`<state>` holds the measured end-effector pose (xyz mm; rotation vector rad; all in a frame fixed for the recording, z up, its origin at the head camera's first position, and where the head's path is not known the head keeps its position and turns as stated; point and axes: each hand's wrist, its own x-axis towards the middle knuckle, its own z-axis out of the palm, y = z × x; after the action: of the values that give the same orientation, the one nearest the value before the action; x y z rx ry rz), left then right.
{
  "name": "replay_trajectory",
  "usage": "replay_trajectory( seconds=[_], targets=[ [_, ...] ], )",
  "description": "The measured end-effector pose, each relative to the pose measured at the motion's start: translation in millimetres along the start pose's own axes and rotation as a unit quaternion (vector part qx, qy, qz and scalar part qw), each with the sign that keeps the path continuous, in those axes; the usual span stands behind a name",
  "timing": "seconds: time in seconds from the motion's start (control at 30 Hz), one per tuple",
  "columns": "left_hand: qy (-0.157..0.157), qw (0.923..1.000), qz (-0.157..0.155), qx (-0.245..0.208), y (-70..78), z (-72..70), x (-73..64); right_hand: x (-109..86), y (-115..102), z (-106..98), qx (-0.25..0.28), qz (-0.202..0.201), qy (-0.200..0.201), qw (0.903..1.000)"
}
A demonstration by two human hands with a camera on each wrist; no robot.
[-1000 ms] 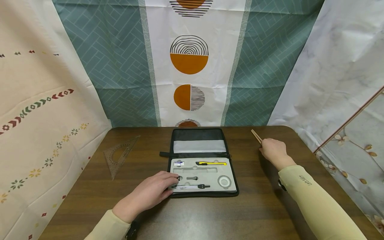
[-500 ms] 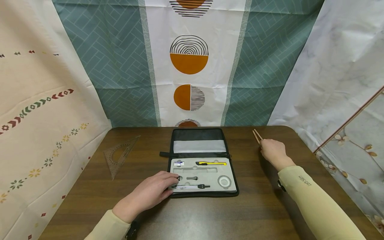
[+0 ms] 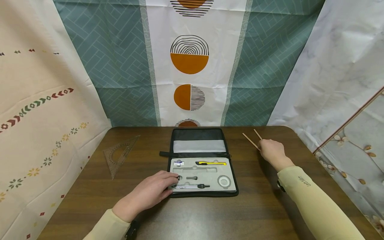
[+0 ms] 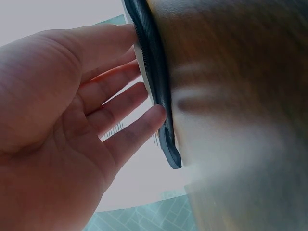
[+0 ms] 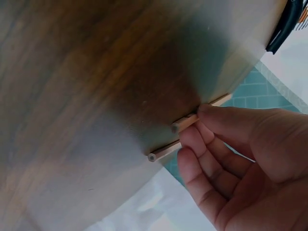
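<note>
My right hand (image 3: 272, 151) pinches a wooden pencil (image 5: 186, 123) between thumb and fingers at the right of the table. A second wooden pencil (image 5: 163, 151) lies beside it, partly hidden by the fingers. My left hand (image 3: 151, 192) rests at the left edge of an open black zip case (image 3: 235, 193), its fingers loosely extended and touching the rim (image 4: 154, 62). In the case's grey insert lie a yellow utility knife (image 3: 211, 163), a compass (image 3: 192, 186), a white ring-shaped item (image 3: 224, 181), a small blue-and-white item (image 3: 179, 163) and a small grey part (image 3: 192, 178). One long slot (image 3: 195, 170) is bare.
A transparent set square (image 3: 115, 163) with a protractor scale lies flat on the left of the brown wooden table (image 3: 210, 216). Patterned cloths (image 3: 120, 60) hang behind and at both sides of the table. The case's raised lid half (image 3: 198, 135) lies toward the back.
The two pencils were close together at first and have spread apart. The pinched one now points further left. My left hand and the case have stayed in place.
</note>
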<state>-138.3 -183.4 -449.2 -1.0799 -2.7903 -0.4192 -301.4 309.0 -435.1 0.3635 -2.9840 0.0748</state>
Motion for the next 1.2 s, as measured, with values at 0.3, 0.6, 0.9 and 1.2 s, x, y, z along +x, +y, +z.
replay_trajectory(
  seconds=[0.3, 0.6, 0.9, 1.2],
  targets=[
    [0.002, 1.0, 0.004, 0.002, -1.4, 1.7, -0.8, 1.6, 0, -1, 0.004, 0.01, -0.024, 0.9997],
    [0.0, 1.0, 0.0, 0.001, -1.6, 2.1, -0.1, 0.3, 0, -2, 0.014, 0.008, -0.036, 0.9992],
    [-0.001, 1.0, 0.004, 0.001, -1.3, 1.8, -0.2, -4.8, -5, -3, 0.023, -0.004, -0.006, 0.9997],
    [0.003, 1.0, 0.005, -0.002, -1.2, 2.5, -0.5, -9.3, -21, -7, 0.031, -0.01, 0.014, 0.9994]
  ],
)
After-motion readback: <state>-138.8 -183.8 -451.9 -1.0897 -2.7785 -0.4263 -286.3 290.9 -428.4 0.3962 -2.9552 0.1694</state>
